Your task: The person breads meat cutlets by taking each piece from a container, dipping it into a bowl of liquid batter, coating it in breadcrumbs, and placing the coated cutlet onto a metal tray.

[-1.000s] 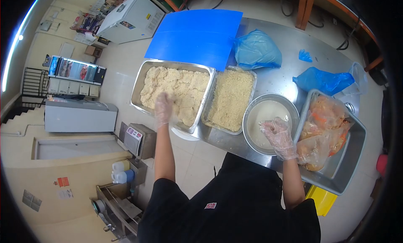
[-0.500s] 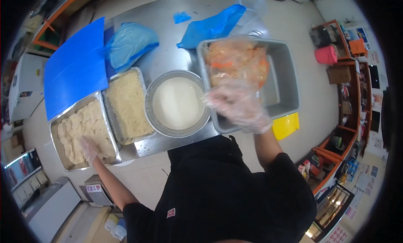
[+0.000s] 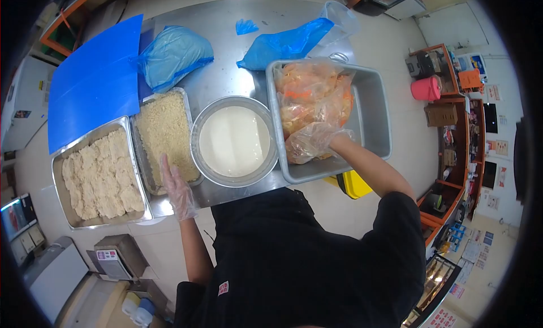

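My left hand [image 3: 179, 193], in a clear plastic glove, has its fingers stretched out at the near end of the crumb tray [image 3: 199, 179]. Pale crumbs [image 3: 164, 121] fill that tray. My right hand [image 3: 323, 138], gloved too, reaches into a grey tub [image 3: 373, 101] against orange-coated raw pieces [image 3: 308, 93] in a clear plastic bag; its fingers are hidden. Between the hands stands a round metal bowl [image 3: 202, 168] of creamy white liquid [image 3: 233, 141]. At far left, crumb-coated pieces [image 3: 102, 178] lie in rows in a metal tray [image 3: 60, 195].
Behind the trays are a blue board [image 3: 96, 84] and a filled blue bag [image 3: 176, 56]. Another blue bag [image 3: 285, 44] and a clear container [image 3: 339, 22] stand at the back of the steel table [image 3: 220, 62]. Something yellow [image 3: 355, 185] shows below the tub.
My left hand has moved right from the coated pieces to the crumb tray. My right hand has gone from above the tub's near left edge down into the bagged pieces.
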`<action>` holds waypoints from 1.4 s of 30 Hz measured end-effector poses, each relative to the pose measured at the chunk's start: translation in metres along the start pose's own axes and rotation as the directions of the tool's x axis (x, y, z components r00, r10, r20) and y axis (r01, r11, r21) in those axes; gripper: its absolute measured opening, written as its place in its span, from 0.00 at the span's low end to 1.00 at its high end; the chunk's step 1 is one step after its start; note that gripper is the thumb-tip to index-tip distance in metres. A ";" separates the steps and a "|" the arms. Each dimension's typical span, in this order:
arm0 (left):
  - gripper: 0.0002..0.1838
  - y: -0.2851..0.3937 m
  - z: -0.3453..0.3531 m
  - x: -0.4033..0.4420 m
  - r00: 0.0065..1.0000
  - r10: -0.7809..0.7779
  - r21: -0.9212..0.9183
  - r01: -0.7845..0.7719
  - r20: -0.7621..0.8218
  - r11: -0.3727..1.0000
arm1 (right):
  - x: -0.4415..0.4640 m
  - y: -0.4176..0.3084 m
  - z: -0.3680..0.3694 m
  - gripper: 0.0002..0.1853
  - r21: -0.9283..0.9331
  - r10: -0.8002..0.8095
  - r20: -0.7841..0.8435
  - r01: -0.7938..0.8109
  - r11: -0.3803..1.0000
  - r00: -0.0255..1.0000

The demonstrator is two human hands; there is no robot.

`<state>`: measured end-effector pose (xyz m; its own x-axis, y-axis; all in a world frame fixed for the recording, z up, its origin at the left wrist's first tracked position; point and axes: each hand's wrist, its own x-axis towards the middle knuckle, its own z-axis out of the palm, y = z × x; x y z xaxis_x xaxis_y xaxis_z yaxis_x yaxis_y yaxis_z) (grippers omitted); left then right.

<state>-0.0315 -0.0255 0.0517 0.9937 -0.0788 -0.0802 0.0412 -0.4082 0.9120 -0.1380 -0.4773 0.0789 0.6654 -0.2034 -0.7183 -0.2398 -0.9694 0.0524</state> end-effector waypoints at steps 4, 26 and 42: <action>0.27 -0.015 0.002 0.002 0.999 -0.019 -0.086 0.016 -0.032 0.996 | -0.007 -0.014 0.012 0.22 -0.033 -0.033 -0.040 0.032 0.999 0.999; 0.29 -0.033 0.005 0.006 0.991 -0.128 -0.457 0.099 -0.035 0.884 | -0.105 0.009 -0.070 0.16 0.945 0.070 -0.030 0.005 0.328 0.997; 0.30 -0.020 0.003 0.007 0.991 -0.130 -0.314 0.116 -0.025 0.942 | -0.111 -0.009 -0.065 0.24 0.996 0.049 0.091 -0.092 0.000 0.995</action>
<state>-0.0256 -0.0206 0.0315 0.9822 -0.0028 -0.1880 0.1866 -0.1081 0.9765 -0.1640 -0.4553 0.2033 0.5854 -0.2372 -0.7753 -0.7649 0.1554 -0.6251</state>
